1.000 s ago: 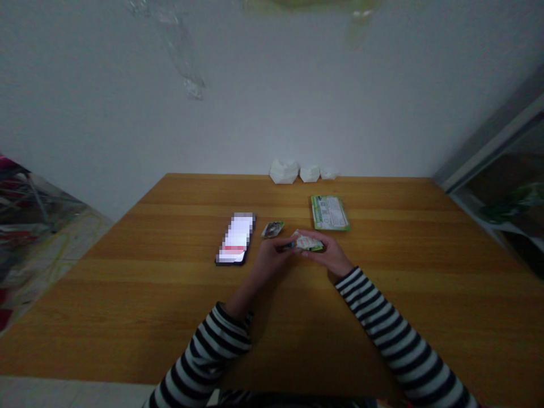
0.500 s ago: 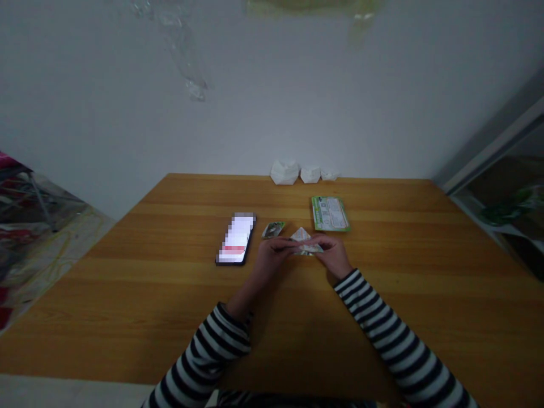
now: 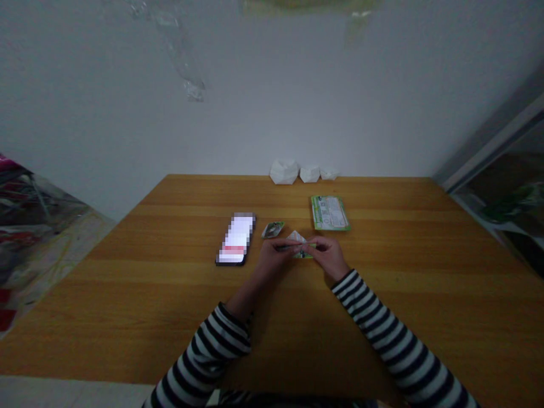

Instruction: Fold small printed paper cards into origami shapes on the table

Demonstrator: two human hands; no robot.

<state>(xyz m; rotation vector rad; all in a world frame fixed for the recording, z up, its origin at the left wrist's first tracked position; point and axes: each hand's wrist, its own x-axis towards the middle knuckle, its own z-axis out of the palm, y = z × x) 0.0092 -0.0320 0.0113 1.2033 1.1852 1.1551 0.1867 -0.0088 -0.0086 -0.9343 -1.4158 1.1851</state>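
Left hand (image 3: 275, 256) and right hand (image 3: 330, 256) pinching folded paper (image 3: 300, 242) at center of frame, over tabletop (image 3: 127, 294). Small wrapper (image 3: 272, 229) lying just beyond left hand, green card (image 3: 330, 213) beyond right hand, phone (image 3: 236, 239) left of wrapper.

A hand could sweep across the right half of the tabletop (image 3: 395, 317), as far as the green-bordered card (image 3: 330, 213). Toward the middle, the left hand (image 3: 274, 258) and right hand (image 3: 329, 256) around folded paper (image 3: 301, 245) block the way, with a small packet (image 3: 272, 229) and a phone (image 3: 236, 239) just beyond. Crumpled white paper lumps (image 3: 284, 171) line the far edge.
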